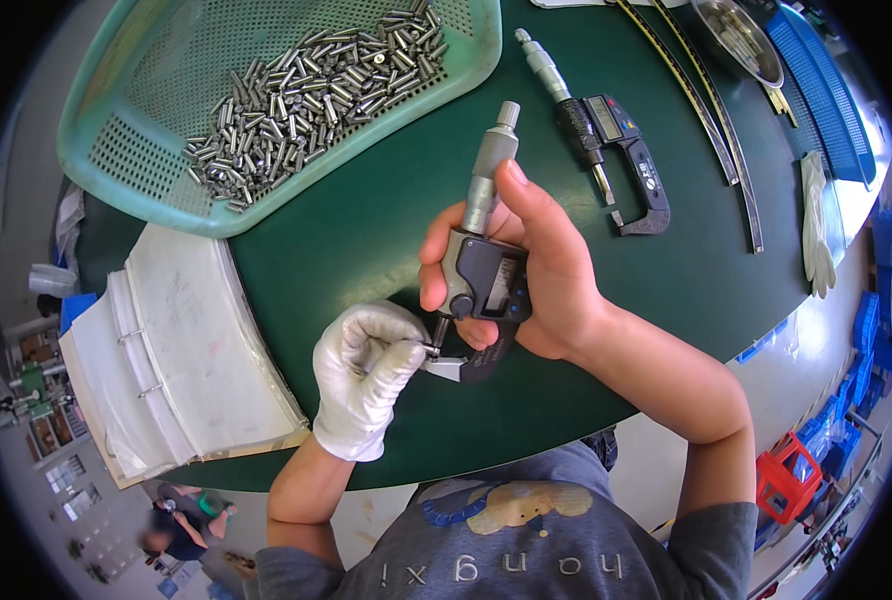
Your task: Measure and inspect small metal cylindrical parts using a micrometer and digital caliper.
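Observation:
My right hand point(556, 270), bare, is closed around a digital micrometer point(491, 275) with a grey sleeve and a small display. The micrometer is held above the green table point(406, 210), its thimble tilted away from me and its jaws nearest me. My left hand point(366, 370), in a white glove, pinches a small shiny metal pin point(432, 349) between thumb and forefinger, right at the jaws. Whether both jaw faces touch the pin I cannot tell. Many similar metal pins point(316, 100) lie heaped in a light green perforated basket point(131, 145) at the far left.
A second digital micrometer point(606, 125) lies right of my right hand. An open ring binder point(191, 340) rests at the left. Farther right are long ruled strips point(701, 100), a steel bowl point(767, 65), a blue basket point(816, 90) and a white glove point(816, 225).

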A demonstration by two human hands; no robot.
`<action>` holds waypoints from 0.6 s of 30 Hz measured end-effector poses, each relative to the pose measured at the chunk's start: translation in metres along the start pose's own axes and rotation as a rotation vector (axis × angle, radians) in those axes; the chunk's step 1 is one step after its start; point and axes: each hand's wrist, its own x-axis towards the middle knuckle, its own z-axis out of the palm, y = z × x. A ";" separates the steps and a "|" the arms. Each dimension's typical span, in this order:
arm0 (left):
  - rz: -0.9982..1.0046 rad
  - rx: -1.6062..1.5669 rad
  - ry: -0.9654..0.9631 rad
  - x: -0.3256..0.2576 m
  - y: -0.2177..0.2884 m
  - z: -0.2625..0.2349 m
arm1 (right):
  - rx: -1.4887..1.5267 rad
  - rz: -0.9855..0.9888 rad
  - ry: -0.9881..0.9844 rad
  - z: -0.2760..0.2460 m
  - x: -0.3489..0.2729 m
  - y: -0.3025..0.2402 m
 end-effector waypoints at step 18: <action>-0.029 -0.011 0.009 -0.001 0.002 0.000 | 0.037 0.012 -0.007 -0.001 -0.001 0.002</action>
